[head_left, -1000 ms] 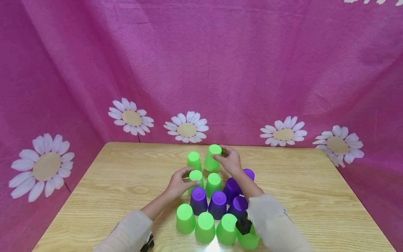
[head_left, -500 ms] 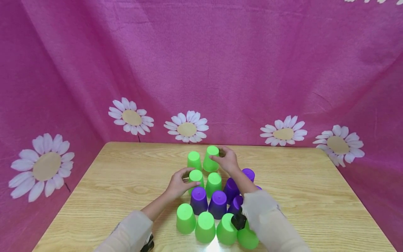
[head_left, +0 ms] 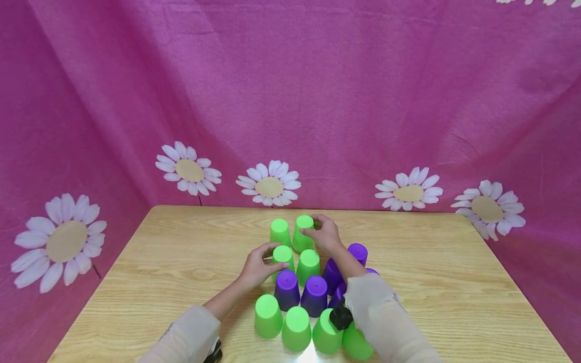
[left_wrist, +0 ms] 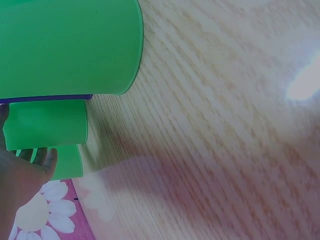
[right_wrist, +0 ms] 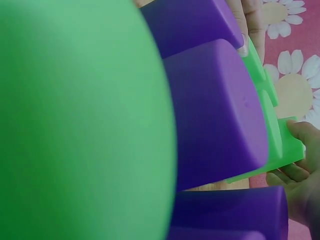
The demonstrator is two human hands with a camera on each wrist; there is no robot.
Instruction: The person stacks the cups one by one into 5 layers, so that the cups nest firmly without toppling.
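Upside-down plastic cups stand in rows on the wooden table. My right hand holds a green cup in the back row by its right side, thumb in front and fingers behind. Just left of it stands another green cup. One row nearer, my left hand has thumb and fingers around a green cup, with a second green cup beside it. In the right wrist view the right hand pinches its cup. The left wrist view shows the left hand at its green cup.
Two purple cups stand in front of the left hand. Several green cups form the nearest row. More purple cups stand at the right, partly hidden by the right forearm. A pink cloth with daisies hangs behind the table.
My right hand has moved its green cup slightly left and down, closer to the other back-row cup. The left hand has stayed at its cup.
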